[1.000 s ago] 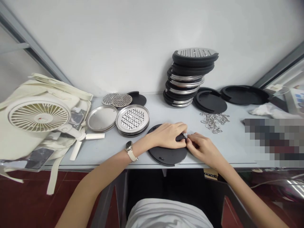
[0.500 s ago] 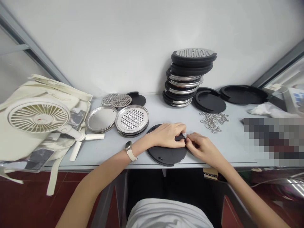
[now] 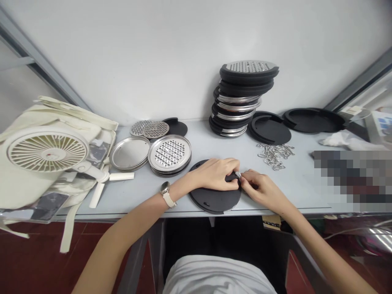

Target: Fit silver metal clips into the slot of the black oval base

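Observation:
A round black disc point(image 3: 214, 201) lies at the table's front edge, with small slots in its surface. My left hand point(image 3: 216, 173) rests over it, its fingers closed around a small black piece point(image 3: 231, 177) with a shiny metal end point(image 3: 238, 174). Touching that metal end from the right, the fingertips of my right hand point(image 3: 259, 187) are pinched together; what they grip is too small to make out. Behind my right hand lies a heap of metal chain loops point(image 3: 275, 156).
A tall leaning stack of black and metal discs point(image 3: 235, 98) stands by the wall. Black trays point(image 3: 271, 130) lie right of it. Grater plates point(image 3: 170, 154) and plain metal plates point(image 3: 130, 153) are on the left, beside a white fan point(image 3: 49, 153) on a pale bag point(image 3: 18, 179).
The metal end between my hands has tilted slightly. Otherwise both hands keep nearly the same place, and the view has shifted a little.

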`<state>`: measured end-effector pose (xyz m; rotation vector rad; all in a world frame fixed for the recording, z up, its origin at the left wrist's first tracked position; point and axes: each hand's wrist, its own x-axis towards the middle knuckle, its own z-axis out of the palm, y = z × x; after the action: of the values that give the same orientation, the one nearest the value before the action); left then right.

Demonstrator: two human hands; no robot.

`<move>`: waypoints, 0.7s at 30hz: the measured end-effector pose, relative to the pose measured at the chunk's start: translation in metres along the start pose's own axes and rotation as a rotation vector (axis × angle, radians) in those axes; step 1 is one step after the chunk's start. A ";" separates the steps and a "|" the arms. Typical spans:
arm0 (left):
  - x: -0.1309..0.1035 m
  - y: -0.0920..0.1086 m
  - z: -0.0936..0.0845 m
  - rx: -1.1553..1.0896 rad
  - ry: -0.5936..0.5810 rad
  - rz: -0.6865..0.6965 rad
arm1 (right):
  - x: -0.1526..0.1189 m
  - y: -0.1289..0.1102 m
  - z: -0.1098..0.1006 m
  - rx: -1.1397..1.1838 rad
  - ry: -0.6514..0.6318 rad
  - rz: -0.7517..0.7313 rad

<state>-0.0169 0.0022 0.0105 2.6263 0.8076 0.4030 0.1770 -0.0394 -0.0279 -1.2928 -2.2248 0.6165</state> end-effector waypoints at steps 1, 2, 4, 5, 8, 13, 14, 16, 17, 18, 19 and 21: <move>0.000 0.000 0.000 0.003 -0.003 0.000 | 0.000 0.000 0.000 0.005 0.001 0.002; 0.000 0.000 0.000 0.006 -0.005 0.002 | 0.000 0.000 0.000 0.010 0.000 0.003; 0.000 0.000 0.001 0.011 -0.004 0.011 | 0.000 0.001 0.000 0.018 -0.005 0.005; 0.000 -0.001 0.001 0.013 -0.002 0.017 | 0.000 0.001 0.000 0.023 -0.009 0.006; 0.000 -0.001 0.001 0.009 0.012 0.036 | 0.000 0.001 0.000 0.040 -0.018 0.007; 0.000 0.000 -0.001 0.004 -0.007 0.013 | 0.000 0.001 0.000 0.033 -0.016 0.017; 0.000 0.001 -0.001 0.005 -0.015 0.008 | 0.000 0.001 0.000 0.030 -0.015 0.015; 0.000 0.002 -0.002 0.008 -0.023 0.005 | 0.001 0.001 0.000 0.025 -0.013 0.012; 0.000 0.002 -0.002 0.011 -0.023 0.007 | 0.001 0.001 0.000 0.026 -0.013 0.012; 0.000 0.002 -0.001 0.013 -0.023 0.009 | 0.001 0.001 0.000 0.029 -0.014 0.014; 0.000 0.001 -0.001 0.014 -0.021 0.013 | 0.001 0.001 0.000 0.034 -0.014 0.017; 0.001 0.000 0.000 0.017 -0.013 0.023 | 0.000 0.001 0.000 0.056 -0.016 0.021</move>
<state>-0.0166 0.0027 0.0103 2.6539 0.7803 0.3859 0.1775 -0.0385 -0.0282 -1.2888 -2.1932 0.6940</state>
